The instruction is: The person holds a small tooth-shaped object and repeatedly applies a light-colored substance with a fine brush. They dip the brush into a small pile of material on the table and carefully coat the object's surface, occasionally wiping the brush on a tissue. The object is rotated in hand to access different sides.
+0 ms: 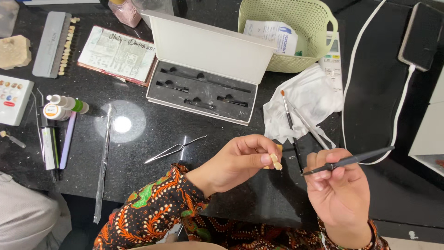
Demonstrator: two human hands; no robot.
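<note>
My left hand [243, 159] pinches a small cream tooth-shaped piece [276, 161] between thumb and fingertips, held above the dark stone counter [138, 139]. My right hand [337, 185] grips a thin black-handled tool [351, 160], its tip pointing left toward the piece, a short gap away. Both sleeves carry an orange and green pattern. Two brushes [289, 115] lie on a crumpled white tissue [307, 99] just beyond my hands.
An open white case [203, 65] with black foam holds slim tools. Tweezers [173, 149] and a long metal instrument [102, 162] lie on the counter's left. A tooth shade guide [60, 44], small bottles [60, 109], a green basket [289, 28] and a phone on a cable [421, 34] surround them.
</note>
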